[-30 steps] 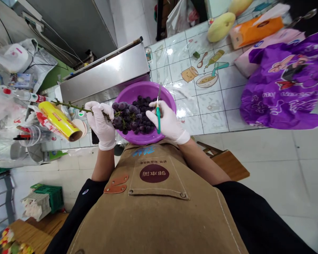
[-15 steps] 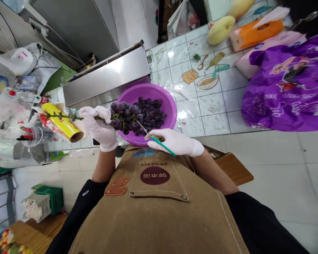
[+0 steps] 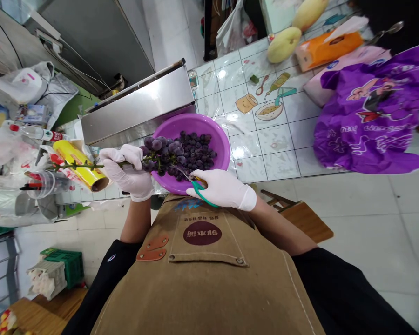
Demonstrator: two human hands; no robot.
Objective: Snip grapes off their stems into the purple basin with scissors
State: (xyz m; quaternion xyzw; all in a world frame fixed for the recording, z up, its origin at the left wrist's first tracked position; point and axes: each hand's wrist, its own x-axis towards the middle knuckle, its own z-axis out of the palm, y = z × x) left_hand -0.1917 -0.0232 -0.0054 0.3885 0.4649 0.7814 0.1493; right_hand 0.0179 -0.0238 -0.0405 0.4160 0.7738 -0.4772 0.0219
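My left hand, in a white glove, is closed round the stem of a bunch of grapes. The bare green stem sticks out to the left past my fingers, and the dark purple grapes hang over the left side of a purple basin. Loose grapes lie inside the basin. My right hand, gloved too, grips green-handled scissors. Their blades point up and left at the underside of the bunch, and the tips are partly hidden among the grapes.
Behind the basin stands a long stainless-steel box. A yellow roll and plastic cups lie to the left. On the right are a purple bag, an orange tissue pack and yellow melons. A wooden stool stands below the table edge.
The scissors' green handles have spread apart and turned in my right hand, which has shifted slightly left. My left hand still holds the bunch, slightly lower and further left.
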